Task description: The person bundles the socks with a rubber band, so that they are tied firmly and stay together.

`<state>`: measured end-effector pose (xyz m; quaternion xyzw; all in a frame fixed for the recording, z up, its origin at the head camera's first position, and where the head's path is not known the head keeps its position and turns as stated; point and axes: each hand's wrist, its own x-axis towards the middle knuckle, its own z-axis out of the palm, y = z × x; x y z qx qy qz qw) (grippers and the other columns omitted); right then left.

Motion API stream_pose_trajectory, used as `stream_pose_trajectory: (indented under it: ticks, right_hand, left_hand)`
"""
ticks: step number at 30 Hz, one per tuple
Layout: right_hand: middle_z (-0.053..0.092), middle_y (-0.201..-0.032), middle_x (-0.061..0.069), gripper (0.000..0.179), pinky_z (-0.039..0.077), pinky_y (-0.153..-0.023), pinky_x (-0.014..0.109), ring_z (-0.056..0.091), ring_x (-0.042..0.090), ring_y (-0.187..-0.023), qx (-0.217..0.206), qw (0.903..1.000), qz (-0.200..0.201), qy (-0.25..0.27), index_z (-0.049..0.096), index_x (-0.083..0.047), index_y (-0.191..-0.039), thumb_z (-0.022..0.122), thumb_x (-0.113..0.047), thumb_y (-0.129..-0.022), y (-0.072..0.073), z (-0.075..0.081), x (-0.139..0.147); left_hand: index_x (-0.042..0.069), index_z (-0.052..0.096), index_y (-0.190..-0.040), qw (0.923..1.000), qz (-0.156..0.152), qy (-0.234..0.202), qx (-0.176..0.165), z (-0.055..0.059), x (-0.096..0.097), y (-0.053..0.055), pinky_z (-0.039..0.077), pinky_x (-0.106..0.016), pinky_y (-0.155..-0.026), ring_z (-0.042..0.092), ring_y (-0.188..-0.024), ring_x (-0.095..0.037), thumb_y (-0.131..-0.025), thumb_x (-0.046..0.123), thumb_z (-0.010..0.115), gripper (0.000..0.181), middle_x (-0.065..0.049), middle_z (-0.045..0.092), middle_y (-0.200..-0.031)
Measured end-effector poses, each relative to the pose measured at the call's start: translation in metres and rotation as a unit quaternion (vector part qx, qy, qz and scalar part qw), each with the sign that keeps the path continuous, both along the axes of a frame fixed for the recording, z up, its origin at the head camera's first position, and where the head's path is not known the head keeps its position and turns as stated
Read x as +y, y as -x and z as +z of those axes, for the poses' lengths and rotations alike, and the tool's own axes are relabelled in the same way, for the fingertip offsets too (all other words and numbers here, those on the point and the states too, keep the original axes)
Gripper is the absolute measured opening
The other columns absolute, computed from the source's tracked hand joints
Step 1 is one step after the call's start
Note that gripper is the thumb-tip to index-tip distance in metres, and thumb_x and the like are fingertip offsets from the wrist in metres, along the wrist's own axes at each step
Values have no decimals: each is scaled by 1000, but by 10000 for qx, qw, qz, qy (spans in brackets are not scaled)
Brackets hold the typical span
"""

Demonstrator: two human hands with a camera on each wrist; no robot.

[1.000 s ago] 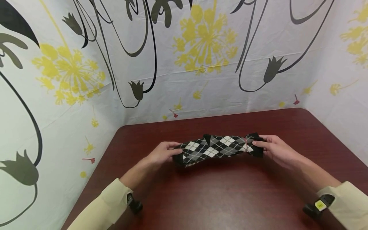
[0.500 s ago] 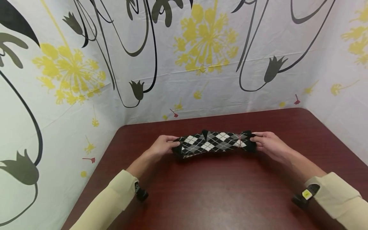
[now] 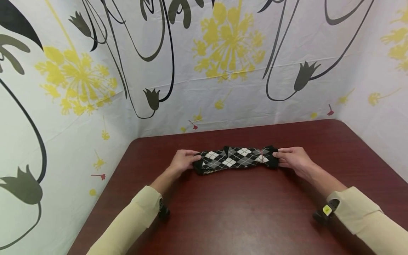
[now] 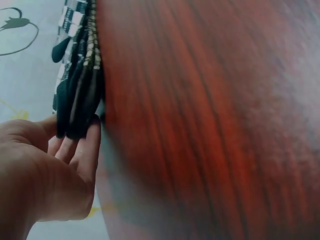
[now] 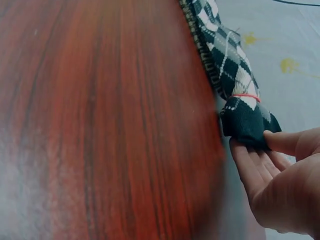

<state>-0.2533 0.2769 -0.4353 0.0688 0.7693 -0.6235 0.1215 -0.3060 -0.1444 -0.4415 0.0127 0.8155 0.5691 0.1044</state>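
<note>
A bundle of argyle socks (image 3: 236, 158) in black, grey and white lies lengthwise across the far half of the table. Its left black end is pinched by my left hand (image 3: 182, 160), thumb on top and fingers below. At the opposite end my right hand (image 3: 297, 159) pinches the other black end the same way. A thin red band (image 5: 247, 96) cinches the bundle near that right end. In the left wrist view several sock layers (image 4: 80, 100) show stacked, with the left fingertips under them.
The dark red-brown wooden table (image 3: 236, 209) has rounded far corners. A white cloth (image 3: 191, 74) printed with yellow and grey flowers hangs behind it and along both sides. Each wrist bears a small black camera (image 3: 322, 214) below a beige sleeve.
Both hands have moved the socks away from the body and slightly left, lowering them toward the table. The bundle now lies straighter, and the forearms have drawn closer together.
</note>
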Motion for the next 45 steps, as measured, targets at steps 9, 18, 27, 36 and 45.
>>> stream_pose_trajectory:
  ticks: [9, 18, 27, 36, 45]
  right_hand:
    - [57, -144, 28, 60, 61, -86, 34, 77, 8, -87, 89, 9992, -379, 132, 52, 15, -146, 71, -24, -105, 5, -13, 6]
    - [38, -159, 36, 61, 61, -86, 31, 76, 5, -88, 17, 9992, -315, 253, 54, 14, -144, 73, -27, -104, 6, -19, 9]
    - [43, -155, 33, 47, 61, -85, 32, 76, 6, -87, 82, 9987, -373, 330, 66, 11, -133, 76, -22, -102, 7, -19, 8]
    - [41, -158, 33, 34, 61, -86, 33, 76, 6, -86, 64, 9981, -426, 429, 72, 6, -125, 76, -18, -101, 10, -21, 8]
    - [47, -151, 29, 32, 61, -85, 32, 76, 7, -86, 58, 9980, -457, 426, 73, 6, -123, 77, -17, -101, 12, -22, 9]
  left_hand:
    - [-2, 77, -124, 10000, 90, -3, -19, -13, -3, 2, 61, -33, -85, 77, -100, -22, -105, 18, 71, 28, -18, 74, -126]
    - [0, 76, -128, 9989, -71, -440, -159, -19, -10, 6, 58, -38, -96, 72, -118, -28, -103, 14, 73, 28, -20, 69, -136]
    - [0, 74, -131, 9991, -220, -313, -206, -19, -12, 7, 58, -38, -96, 72, -117, -26, -104, 13, 72, 30, -19, 68, -137]
    - [1, 74, -130, 9990, -261, -128, -344, -19, -16, 11, 58, -39, -97, 72, -116, -27, -103, 15, 74, 30, -17, 68, -136]
    - [0, 75, -128, 9987, -214, -181, -414, -17, -15, 12, 57, -40, -99, 71, -117, -27, -101, 16, 77, 32, -17, 68, -136]
